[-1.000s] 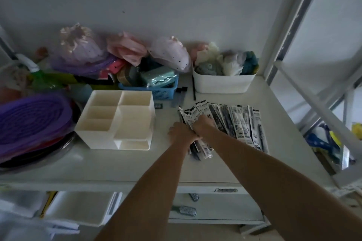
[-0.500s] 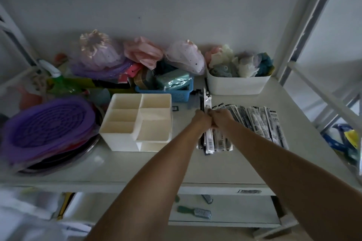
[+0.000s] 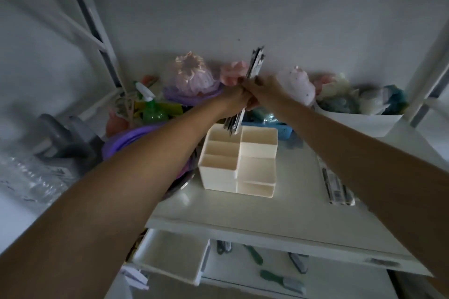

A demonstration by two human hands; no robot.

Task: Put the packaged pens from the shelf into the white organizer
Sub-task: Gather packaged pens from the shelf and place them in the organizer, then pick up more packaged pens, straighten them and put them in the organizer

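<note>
Head view: I've both left hand and right hand clamped on pen bundle; keep vertical, lower into white organizer rear-left slot.

Person's body, head view: two bare forearms visible from the lower frame edges up to the hands. No sleeves reach into view. Left hand and right hand: no gloves. Wrists bare. Fingernail detail too blurred to record.
</note>
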